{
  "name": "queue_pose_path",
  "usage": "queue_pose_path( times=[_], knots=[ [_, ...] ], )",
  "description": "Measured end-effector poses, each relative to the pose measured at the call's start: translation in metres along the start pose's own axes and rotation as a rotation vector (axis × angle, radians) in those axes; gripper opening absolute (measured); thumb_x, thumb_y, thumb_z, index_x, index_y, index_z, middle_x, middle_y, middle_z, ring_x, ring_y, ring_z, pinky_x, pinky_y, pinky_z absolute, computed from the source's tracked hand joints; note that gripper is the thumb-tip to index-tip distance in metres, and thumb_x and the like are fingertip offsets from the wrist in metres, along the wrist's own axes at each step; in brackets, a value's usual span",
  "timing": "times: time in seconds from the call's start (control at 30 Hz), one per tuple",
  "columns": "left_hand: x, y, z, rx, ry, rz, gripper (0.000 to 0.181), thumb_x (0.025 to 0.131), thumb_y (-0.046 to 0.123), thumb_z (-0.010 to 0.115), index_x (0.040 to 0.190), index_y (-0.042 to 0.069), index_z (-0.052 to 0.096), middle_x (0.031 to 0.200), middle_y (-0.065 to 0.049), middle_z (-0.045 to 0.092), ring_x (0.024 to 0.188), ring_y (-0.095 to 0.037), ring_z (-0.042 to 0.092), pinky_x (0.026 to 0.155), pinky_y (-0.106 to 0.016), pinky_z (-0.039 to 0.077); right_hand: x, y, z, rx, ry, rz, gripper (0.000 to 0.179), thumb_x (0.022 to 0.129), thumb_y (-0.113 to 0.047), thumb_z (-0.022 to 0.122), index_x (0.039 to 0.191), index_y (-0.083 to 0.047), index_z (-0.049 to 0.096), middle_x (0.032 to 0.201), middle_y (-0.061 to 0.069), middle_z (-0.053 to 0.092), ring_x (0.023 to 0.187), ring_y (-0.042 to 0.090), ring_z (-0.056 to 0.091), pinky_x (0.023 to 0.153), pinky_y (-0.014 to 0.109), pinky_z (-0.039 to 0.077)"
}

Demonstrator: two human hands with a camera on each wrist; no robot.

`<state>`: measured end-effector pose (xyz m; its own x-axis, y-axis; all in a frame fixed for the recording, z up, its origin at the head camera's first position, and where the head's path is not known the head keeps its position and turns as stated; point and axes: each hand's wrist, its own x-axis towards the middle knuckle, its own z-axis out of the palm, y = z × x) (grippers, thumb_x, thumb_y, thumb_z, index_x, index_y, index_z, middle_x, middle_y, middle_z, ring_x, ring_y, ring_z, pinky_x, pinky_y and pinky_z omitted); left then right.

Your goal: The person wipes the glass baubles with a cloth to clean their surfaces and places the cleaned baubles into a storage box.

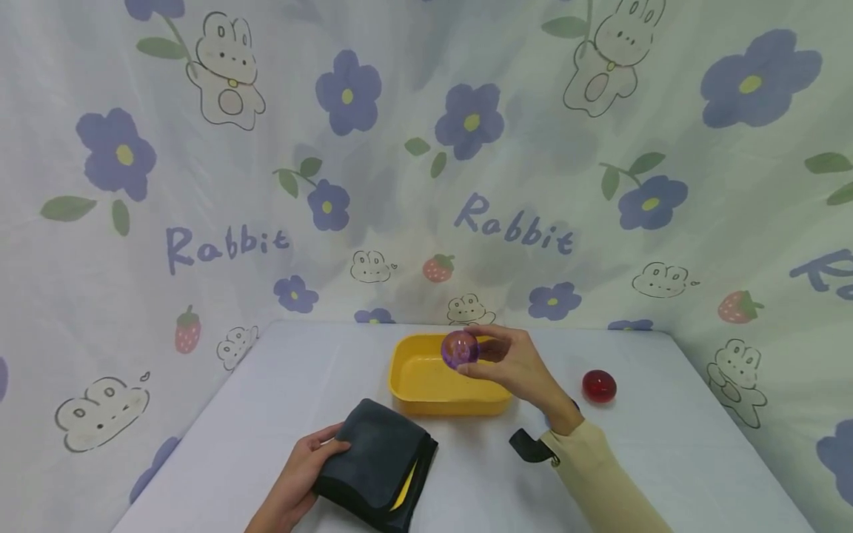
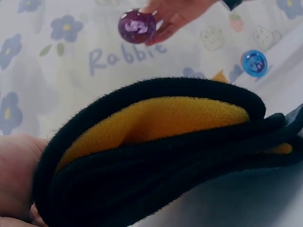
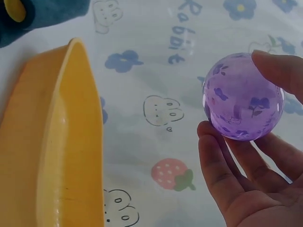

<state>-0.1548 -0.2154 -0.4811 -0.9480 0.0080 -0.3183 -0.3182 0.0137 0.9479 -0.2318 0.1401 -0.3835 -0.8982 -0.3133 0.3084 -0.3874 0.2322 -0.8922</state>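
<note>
My right hand [image 1: 516, 363] holds a clear purple ball [image 1: 460, 349] between thumb and fingertips, raised over the yellow tray. The right wrist view shows the thumb on top of the ball [image 3: 244, 97] and the fingers [image 3: 222, 175] beneath it. My left hand [image 1: 303, 463] grips the left side of a folded dark cloth [image 1: 373, 459] with a yellow inner side, thumb on top. Thick dark layers with a yellow fold [image 2: 180, 116] fill much of the left wrist view.
The yellow tray [image 1: 449, 408] stands at the table's middle, just beyond the cloth. A red ball [image 1: 599, 386] lies to its right. A blue ball [image 2: 254, 63] appears in the left wrist view. A patterned curtain [image 1: 400, 148] rises behind the white table [image 1: 306, 370].
</note>
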Motion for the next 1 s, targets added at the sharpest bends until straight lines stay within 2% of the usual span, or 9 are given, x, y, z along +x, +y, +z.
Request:
queue_pose_path(
  times=[0.23,0.47,0.83,1.0],
  knots=[
    [0.002,-0.006,-0.001,-0.007,0.002,-0.016,0.067,0.097,0.016,0.062,0.152,-0.013,0.037,0.150,-0.032,0.051,0.105,-0.015,0.072,0.085,-0.030,0.061,0.010,0.009,0.009,0.052,-0.037,0.009,0.059,0.079,-0.015,0.088,0.133,-0.007,0.067,0.125,0.019,0.071,0.102,0.024,0.074,0.087,0.027,0.061],
    [0.004,-0.006,-0.001,0.001,0.019,-0.021,0.066,0.096,0.017,0.063,0.152,-0.011,0.041,0.149,-0.032,0.053,0.105,-0.017,0.073,0.085,-0.032,0.061,0.022,0.018,0.020,0.086,-0.057,0.033,0.058,0.080,-0.013,0.087,0.134,-0.007,0.067,0.127,0.019,0.070,0.104,0.028,0.073,0.088,0.031,0.062],
    [0.005,-0.007,-0.004,-0.020,-0.014,-0.029,0.069,0.096,0.017,0.064,0.153,-0.012,0.037,0.141,-0.028,0.061,0.101,-0.017,0.074,0.084,-0.033,0.062,0.035,0.032,0.039,0.093,-0.035,0.149,0.060,0.077,-0.023,0.091,0.132,-0.011,0.069,0.130,0.013,0.070,0.099,0.022,0.071,0.088,0.034,0.062],
    [0.005,-0.007,-0.003,-0.010,-0.007,-0.027,0.068,0.096,0.017,0.064,0.152,-0.012,0.039,0.139,-0.026,0.064,0.100,-0.017,0.074,0.083,-0.031,0.061,0.039,0.040,0.046,0.110,-0.045,0.184,0.061,0.078,-0.022,0.090,0.134,-0.010,0.069,0.131,0.012,0.070,0.099,0.022,0.070,0.088,0.033,0.062]
  ],
)
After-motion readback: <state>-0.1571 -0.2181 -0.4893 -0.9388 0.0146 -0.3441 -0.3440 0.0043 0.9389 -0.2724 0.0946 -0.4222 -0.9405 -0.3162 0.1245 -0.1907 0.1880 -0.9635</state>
